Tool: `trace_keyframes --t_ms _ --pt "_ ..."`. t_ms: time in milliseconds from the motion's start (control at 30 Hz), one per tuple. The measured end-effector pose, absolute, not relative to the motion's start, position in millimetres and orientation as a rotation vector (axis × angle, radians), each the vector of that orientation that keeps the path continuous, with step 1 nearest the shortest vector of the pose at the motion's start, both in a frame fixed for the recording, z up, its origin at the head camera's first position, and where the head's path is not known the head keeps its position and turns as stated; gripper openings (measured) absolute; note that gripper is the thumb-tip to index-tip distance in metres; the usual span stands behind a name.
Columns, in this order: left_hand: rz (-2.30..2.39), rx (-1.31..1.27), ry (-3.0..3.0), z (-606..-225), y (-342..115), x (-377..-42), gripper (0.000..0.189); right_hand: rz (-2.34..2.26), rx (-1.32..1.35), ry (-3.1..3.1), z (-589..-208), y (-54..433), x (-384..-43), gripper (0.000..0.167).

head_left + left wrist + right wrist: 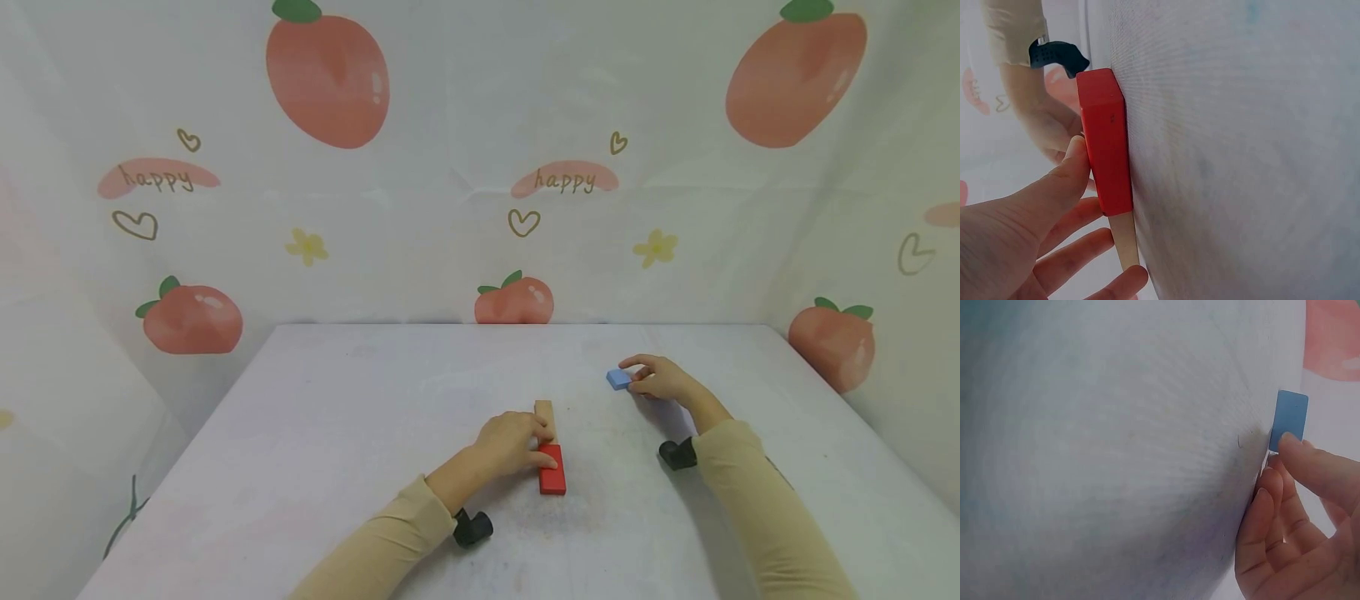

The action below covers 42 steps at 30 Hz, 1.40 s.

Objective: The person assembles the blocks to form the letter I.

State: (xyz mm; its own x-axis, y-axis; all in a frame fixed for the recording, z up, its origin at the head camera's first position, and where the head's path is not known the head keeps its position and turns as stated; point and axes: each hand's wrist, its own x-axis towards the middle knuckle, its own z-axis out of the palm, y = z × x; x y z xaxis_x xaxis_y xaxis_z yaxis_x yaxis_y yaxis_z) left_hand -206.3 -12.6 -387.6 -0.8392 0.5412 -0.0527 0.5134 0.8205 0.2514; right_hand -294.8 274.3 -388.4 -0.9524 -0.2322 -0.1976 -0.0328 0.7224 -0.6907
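In the head view, my left hand (pixel 512 443) lies over two blocks set end to end on the table. Its thumb rests on a red rectangular block (pixel 552 481), while other fingertips touch a plain wooden block (pixel 543 408) at the far end. The left wrist view shows the red block (pixel 1109 144) from the side, the thumb at its top edge and the fingers spread along the wooden block (pixel 1124 240). Farther back on the right, my right hand (pixel 664 380) pinches a small light-blue block (pixel 618 379). Its thumb lies across the blue block (pixel 1290 415) in the right wrist view.
The white table (pixel 360 400) ends at a patterned backdrop (pixel 450 125) behind and beside it. Black wrist mounts (pixel 472 529) stick out below both forearms, close over the tabletop.
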Motion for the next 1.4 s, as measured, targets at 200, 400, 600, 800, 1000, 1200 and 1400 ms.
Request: trace_keyframes --t_ms 200,400,600,800,1000,1200,1400 --pt "0.342 0.846 2.883 -387.0 -12.6 -205.9 0.045 -1.06 -0.199 2.665 -389.9 273.5 -296.6 0.044" --pt "0.329 0.837 2.887 -386.3 -12.7 -205.0 0.046 -1.08 -0.213 2.668 -391.3 272.9 -296.4 0.043" --pt "0.339 0.835 2.883 -386.9 -12.7 -204.4 0.045 -1.108 -0.214 2.657 -387.3 271.8 -291.6 0.043" --pt "0.325 0.849 2.891 -386.5 -13.3 -204.0 0.045 -1.107 -0.198 2.655 -386.4 269.8 -290.1 0.042" --pt "0.332 0.848 2.891 -386.8 -13.4 -204.3 0.045 -1.107 -0.202 2.655 -385.3 268.9 -288.6 0.042" --pt "0.336 0.843 2.891 -386.3 -13.2 -204.5 0.045 -1.109 -0.229 2.666 -385.5 268.7 -288.7 0.042" --pt "0.337 0.85 2.891 -385.9 -13.3 -204.5 0.045 -1.094 -0.268 2.68 -385.4 266.8 -290.1 0.042"
